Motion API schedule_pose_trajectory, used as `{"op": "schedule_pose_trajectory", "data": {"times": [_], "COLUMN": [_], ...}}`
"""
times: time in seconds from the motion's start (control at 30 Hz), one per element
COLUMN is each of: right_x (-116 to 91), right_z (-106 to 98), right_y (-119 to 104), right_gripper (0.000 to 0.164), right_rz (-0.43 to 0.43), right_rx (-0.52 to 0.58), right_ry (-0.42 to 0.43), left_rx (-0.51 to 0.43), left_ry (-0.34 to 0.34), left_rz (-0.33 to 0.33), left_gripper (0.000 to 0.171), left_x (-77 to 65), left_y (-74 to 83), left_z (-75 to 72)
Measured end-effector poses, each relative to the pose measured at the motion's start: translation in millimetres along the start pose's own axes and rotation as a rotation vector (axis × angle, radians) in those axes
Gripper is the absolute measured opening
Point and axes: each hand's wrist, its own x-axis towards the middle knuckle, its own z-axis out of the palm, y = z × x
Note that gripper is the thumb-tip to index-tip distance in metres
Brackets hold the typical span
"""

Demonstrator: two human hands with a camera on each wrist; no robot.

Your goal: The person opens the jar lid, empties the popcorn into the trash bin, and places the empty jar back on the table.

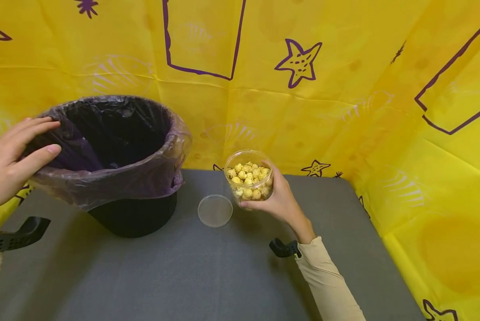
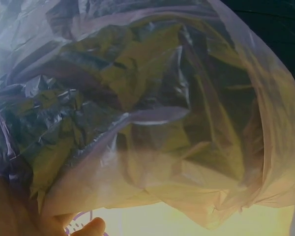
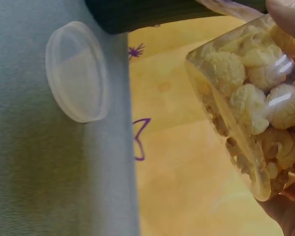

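Note:
At the left of the head view stands a black trash bin lined with a translucent plastic bag folded over its rim. My left hand is at the bin's left rim, its fingers and thumb reaching straight over the bag; the left wrist view shows the crinkled bag close up. My right hand grips a clear round plastic container by its side, thumb at the front. Caramel-style popcorn fills much of it, and its top is uncovered. Above the table, the container tilts slightly.
A clear round lid lies on the grey table between bin and container. Yellow cloth printed with purple stars hangs behind the table and along its right side.

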Motion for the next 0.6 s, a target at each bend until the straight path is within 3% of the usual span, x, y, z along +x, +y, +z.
{"op": "schedule_pose_trajectory", "data": {"times": [0.3,0.6], "right_x": [25,50], "right_z": [-9,-16], "right_y": [-25,-61], "right_gripper": [0.115,0.117], "right_rz": [-0.119,-0.161], "right_rx": [-0.004,-0.017], "right_ry": [-0.008,0.003], "left_rx": [-0.017,-0.013], "left_ry": [0.009,-0.002], "left_rz": [0.01,-0.022], "left_gripper": [0.051,0.053], "left_x": [0.8,0.0], "left_y": [-2.6,-1.4], "left_z": [1.0,1.1]}}
